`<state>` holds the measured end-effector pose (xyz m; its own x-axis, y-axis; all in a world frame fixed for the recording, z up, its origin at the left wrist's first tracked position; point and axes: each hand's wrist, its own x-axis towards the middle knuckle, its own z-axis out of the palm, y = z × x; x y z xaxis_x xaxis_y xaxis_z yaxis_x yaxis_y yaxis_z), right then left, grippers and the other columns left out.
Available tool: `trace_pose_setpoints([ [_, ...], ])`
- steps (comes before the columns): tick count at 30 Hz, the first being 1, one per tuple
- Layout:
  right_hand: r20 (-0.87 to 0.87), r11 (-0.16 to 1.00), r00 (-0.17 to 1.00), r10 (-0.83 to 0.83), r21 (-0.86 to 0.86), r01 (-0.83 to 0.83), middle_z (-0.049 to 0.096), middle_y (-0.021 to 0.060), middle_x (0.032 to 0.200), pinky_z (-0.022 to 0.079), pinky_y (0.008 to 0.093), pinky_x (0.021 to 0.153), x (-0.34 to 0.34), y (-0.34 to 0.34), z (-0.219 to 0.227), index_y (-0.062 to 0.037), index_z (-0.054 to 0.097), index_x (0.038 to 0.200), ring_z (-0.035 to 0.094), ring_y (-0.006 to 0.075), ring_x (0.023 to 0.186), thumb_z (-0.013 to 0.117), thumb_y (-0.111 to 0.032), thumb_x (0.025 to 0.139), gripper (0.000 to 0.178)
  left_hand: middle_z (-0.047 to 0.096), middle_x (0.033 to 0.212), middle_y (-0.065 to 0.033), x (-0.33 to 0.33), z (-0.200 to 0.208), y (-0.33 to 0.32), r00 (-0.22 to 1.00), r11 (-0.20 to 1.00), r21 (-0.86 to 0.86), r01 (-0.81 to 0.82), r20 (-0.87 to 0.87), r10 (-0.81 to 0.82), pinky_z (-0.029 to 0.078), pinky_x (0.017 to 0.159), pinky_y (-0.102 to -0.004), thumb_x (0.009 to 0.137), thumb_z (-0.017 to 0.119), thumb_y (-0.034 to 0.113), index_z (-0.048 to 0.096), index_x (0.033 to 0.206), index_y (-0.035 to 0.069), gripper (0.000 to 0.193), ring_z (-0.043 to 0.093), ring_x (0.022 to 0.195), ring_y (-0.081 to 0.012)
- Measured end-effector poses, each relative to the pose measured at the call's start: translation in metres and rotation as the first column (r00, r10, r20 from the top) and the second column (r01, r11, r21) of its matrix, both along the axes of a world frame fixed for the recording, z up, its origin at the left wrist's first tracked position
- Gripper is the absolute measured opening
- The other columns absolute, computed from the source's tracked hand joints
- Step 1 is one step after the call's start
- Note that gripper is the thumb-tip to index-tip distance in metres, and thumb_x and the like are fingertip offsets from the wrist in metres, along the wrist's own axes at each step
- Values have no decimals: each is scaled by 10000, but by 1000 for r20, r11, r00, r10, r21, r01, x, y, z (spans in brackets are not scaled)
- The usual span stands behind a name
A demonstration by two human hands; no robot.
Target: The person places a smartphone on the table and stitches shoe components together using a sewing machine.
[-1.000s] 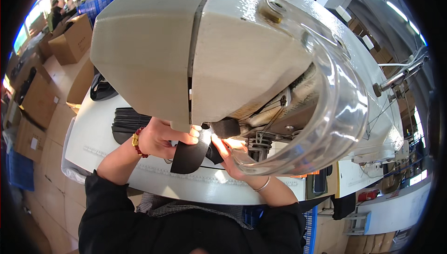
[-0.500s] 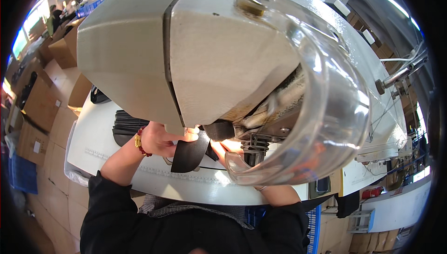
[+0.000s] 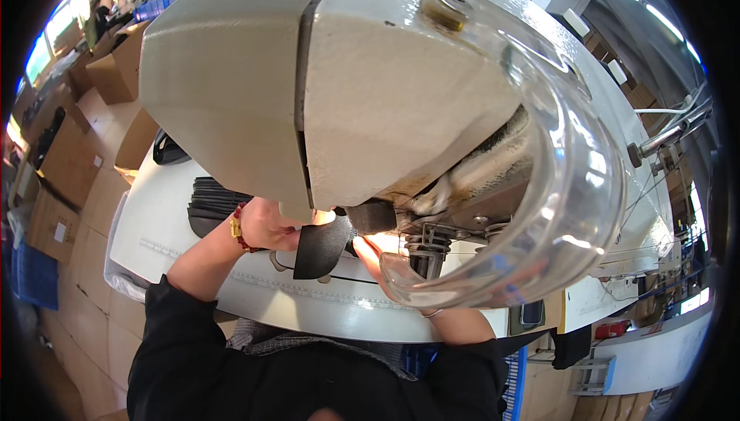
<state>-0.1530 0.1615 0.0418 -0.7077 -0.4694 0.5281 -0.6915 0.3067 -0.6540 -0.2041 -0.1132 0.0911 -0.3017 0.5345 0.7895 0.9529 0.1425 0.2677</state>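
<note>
Under the head of a pale industrial sewing machine (image 3: 416, 120) lies a black, leather-like piece (image 3: 318, 254) with a rounded lower end. My left hand (image 3: 270, 226) is closed on its left side, with the fingertips partly behind the machine head. At the other side, the fingers of my right hand (image 3: 371, 257) press close together against the piece's edge; much of this hand is hidden by the machine and its clear plastic guard (image 3: 574, 166). Left of my left hand lies a stack of black pieces (image 3: 212, 205) on the white table (image 3: 173, 228).
A ruler strip (image 3: 308, 291) runs along the table's near edge. A phone (image 3: 532, 311) lies at the right, by the guard. Cardboard boxes (image 3: 69, 151) and a blue bin (image 3: 35, 274) stand on the floor at left. A metal thread stand (image 3: 667, 139) rises at right.
The view has shifted slightly, so the machine sits farther right in the picture. The black piece has turned a little, with its lower end now farther right. Both hands stay at it.
</note>
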Motion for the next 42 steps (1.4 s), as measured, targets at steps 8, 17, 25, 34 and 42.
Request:
trace_pose_setpoints([
  [8,-526,978,850,34,193,80,758,194,1079,604,362,790,-16,14,8,34,731,1160,753,325,861,740,-129,913,296,740,1102,-110,1,-2,-5,991,978,-162,-132,13,136,575,854,-389,735,838,78,761,1075,54,349,720,990,-300],
  [17,-789,748,599,135,477,461,686,166,997,575,363,857,14,9,24,37,650,1013,670,255,926,709,-122,931,189,731,1104,-106,-3,-4,0,986,998,-20,-59,158,62,557,859,-401,702,901,207,763,1084,75,427,701,996,-307],
  [25,-366,870,922,130,488,71,584,128,809,507,382,692,20,-4,51,-12,619,875,598,281,769,766,-278,906,305,689,1080,-106,35,14,-10,996,982,-165,-93,-19,92,585,876,-434,679,848,144,721,1014,61,368,679,1087,-333],
  [34,774,871,621,125,214,-442,493,-9,697,417,286,614,23,3,78,-30,590,871,441,64,693,672,-379,1029,392,668,1000,-87,57,37,6,922,968,-134,-213,-356,153,652,768,-353,687,754,21,684,832,1,163,713,1021,-271],
  [42,854,891,475,214,28,-453,710,51,1042,531,307,846,17,4,49,-40,671,1222,625,117,913,682,-427,1002,445,681,1006,-82,51,36,5,969,970,-172,-172,-209,135,634,750,-367,686,765,26,690,841,13,173,721,992,-276],
])
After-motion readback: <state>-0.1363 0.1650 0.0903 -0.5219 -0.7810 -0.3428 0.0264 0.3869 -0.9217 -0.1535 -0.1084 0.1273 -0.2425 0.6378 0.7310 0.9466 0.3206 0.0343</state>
